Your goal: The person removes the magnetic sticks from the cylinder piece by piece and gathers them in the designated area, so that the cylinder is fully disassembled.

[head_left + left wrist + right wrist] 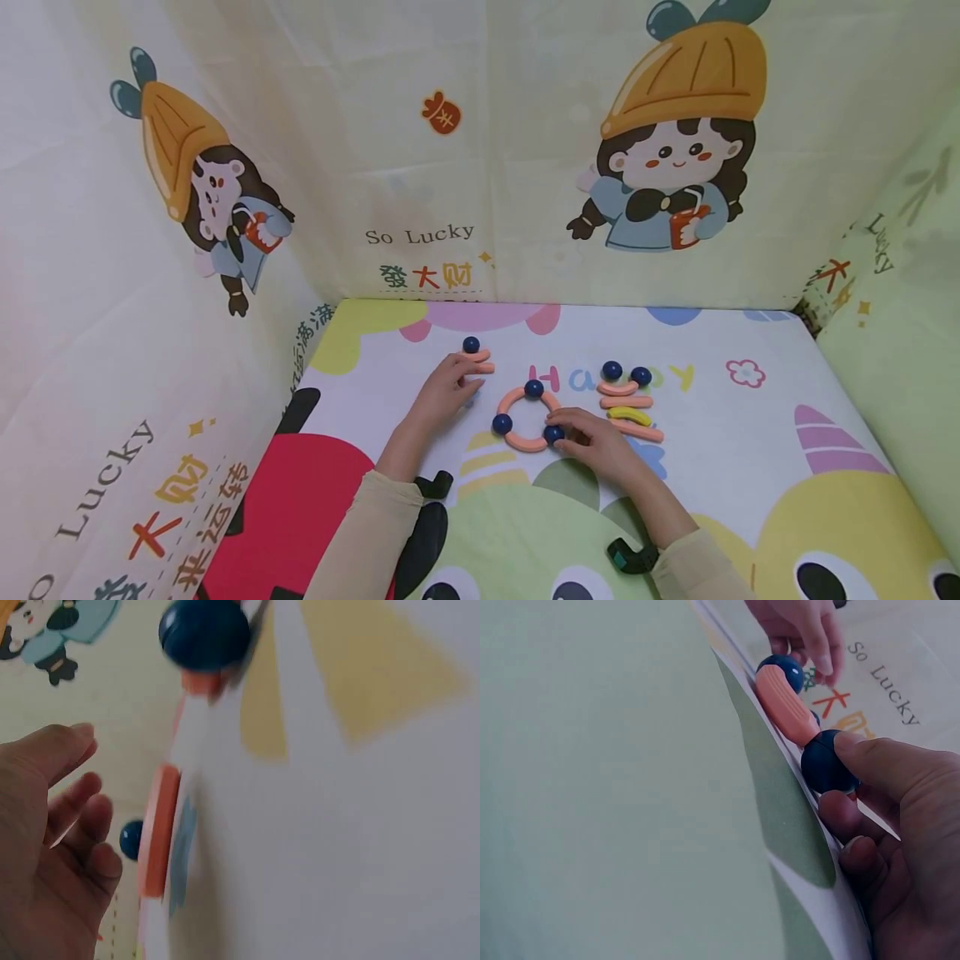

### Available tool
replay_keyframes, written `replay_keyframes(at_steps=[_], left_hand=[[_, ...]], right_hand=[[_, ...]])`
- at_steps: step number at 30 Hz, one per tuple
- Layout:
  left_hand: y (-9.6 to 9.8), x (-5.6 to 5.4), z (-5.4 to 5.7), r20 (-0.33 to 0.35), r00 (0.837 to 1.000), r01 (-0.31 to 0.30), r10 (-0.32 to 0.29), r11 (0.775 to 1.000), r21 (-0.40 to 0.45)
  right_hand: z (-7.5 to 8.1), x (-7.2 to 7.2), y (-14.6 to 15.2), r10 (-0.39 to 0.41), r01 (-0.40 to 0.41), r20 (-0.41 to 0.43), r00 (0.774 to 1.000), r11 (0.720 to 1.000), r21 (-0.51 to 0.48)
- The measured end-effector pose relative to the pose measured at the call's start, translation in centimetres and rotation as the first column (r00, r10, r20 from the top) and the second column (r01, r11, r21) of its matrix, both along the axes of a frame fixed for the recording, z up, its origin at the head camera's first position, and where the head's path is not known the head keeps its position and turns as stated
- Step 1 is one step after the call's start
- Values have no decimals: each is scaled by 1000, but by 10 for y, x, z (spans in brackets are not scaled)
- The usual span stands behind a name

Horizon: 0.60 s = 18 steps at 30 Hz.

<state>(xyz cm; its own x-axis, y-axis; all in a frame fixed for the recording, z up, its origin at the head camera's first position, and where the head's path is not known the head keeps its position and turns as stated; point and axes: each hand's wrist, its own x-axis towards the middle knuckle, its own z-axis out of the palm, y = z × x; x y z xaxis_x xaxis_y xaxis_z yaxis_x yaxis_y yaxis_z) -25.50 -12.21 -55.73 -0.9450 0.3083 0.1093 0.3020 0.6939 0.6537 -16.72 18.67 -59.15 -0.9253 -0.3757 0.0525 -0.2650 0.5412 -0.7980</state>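
A ring (527, 445) of salmon curved rods joined by dark blue balls lies on the mat in the head view. My right hand (596, 442) pinches the ring's lower right blue ball (827, 763) between thumb and fingers, as the right wrist view shows up close. My left hand (442, 387) hovers with loosely bent fingers and holds nothing. Just past its fingertips lie a straight salmon rod (159, 832), a curved salmon rod (477, 356) and a blue ball (471, 344). In the left wrist view, another blue ball (205, 634) of the ring looms large at the top.
Right of the ring are two blue balls (612, 370), a curved salmon rod (618, 389), straight salmon rods (627, 402) and a yellow curved rod (630, 414). The printed mat (757, 433) meets cream curtains (525, 275) behind and at both sides.
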Motion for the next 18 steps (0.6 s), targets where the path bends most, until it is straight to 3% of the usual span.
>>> replay_keyframes(at_steps=[4, 10, 18], left_hand=[[11, 10, 0, 2, 987, 162, -162, 986, -48], [24, 33, -4, 111, 970, 221, -216, 975, -32], [28, 53, -16, 63, 960, 276, -273, 960, -46]], right_hand=[[1, 1, 1, 19, -19, -40, 999, 1000, -2], [0, 1, 2, 37, -36, -40, 999, 999, 2], [-1, 0, 2, 68, -68, -83, 994, 998, 9]])
